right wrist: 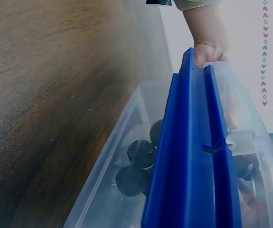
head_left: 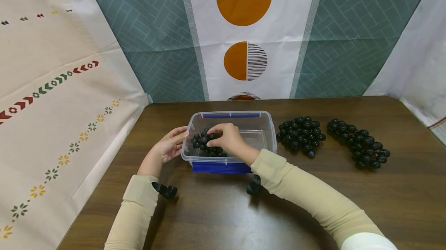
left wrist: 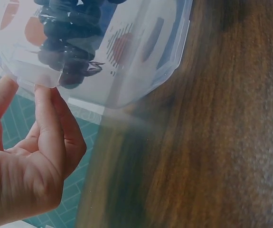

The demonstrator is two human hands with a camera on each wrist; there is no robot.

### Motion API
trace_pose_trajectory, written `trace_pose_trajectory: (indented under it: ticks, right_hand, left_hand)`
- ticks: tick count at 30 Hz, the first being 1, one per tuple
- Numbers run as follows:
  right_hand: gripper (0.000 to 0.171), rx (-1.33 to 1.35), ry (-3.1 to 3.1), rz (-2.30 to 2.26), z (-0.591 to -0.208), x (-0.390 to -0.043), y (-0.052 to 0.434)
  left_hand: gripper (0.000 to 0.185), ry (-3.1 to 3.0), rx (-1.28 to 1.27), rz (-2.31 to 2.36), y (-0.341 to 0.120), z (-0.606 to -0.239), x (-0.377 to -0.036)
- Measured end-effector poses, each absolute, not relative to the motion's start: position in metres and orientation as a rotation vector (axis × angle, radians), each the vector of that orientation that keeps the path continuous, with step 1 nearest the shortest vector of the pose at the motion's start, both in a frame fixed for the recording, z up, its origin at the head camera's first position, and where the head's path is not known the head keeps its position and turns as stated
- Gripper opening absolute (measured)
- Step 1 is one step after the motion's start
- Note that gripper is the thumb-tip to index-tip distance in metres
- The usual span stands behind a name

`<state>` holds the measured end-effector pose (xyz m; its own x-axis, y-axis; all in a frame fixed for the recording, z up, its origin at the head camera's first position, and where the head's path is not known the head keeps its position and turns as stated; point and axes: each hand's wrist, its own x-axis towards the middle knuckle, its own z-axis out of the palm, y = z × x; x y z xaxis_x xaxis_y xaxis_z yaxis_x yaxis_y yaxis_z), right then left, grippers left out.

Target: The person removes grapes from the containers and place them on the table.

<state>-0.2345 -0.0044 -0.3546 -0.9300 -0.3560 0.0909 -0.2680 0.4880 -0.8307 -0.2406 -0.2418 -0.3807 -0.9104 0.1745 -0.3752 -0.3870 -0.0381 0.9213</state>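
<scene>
While lowering into clear container: right hand curled over dark grape bunch; left hand, fingers relaxed, steadying near wall. Bunch likely light, knobbly, loosely jointed; best gripped from top, near stem.

"Can you read any words or numbers here?"

"No. The clear box has no label. The cloth at twelve o'clock only has orange half circles and black lines. The cloth at nine o'clock only has little arrows and flowers."

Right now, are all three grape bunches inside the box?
No: one bunch is in the box; two bunches lie on the table.
</scene>
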Motion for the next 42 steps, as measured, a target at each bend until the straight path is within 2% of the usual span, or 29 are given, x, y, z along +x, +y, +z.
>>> trace_pose_trajectory:
  ticks: [14,20,42]
  right_hand:
    - [0.029,-0.512,2.595,-1.528,-0.344,-0.235,0.003]
    - [0.026,-0.527,2.571,-1.577,-0.341,-0.231,0.009]
    - [0.03,-0.43,2.535,-1.61,-0.324,-0.228,0.024]
  left_hand:
    - [0.032,1.86,-0.199,2.007,-0.242,-0.379,-0.241]
    - [0.039,1.876,-0.198,1.977,-0.242,-0.38,-0.241]
    - [0.045,1.868,-0.187,1.977,-0.243,-0.377,-0.241]
